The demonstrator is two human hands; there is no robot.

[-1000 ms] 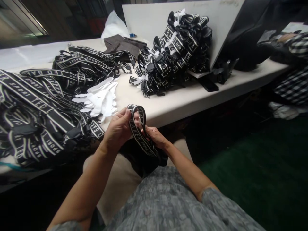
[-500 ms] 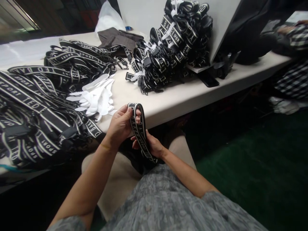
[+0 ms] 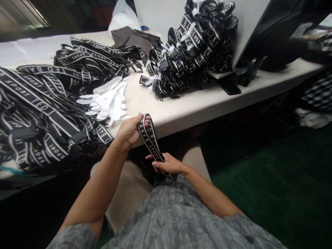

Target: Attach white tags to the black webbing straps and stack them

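A black strap [image 3: 149, 142] with white lettering and pale edge lines hangs in a long loop over my lap, just off the table's front edge. My left hand [image 3: 130, 133] pinches the top of the loop, with fingertips showing through it. Lower down, my right hand [image 3: 167, 164] grips the strap, thumb laid across its face. The strap's lower end runs down against my shirt, where it is partly hidden. Nearest my left hand on the table lies a heap of white ties [image 3: 110, 100].
Loose straps [image 3: 49, 103] heap up on the table's left. Tied strap bundles [image 3: 192, 48] are stacked at the back beside a white panel [image 3: 250, 31]. A black phone [image 3: 229, 85] lies on the table [image 3: 189, 103]. At far right is a person's checked sleeve [image 3: 320, 91].
My right hand has shifted a little down and right, its thumb now across the strap's face. The loop has become longer and narrower. My left hand still holds its top.
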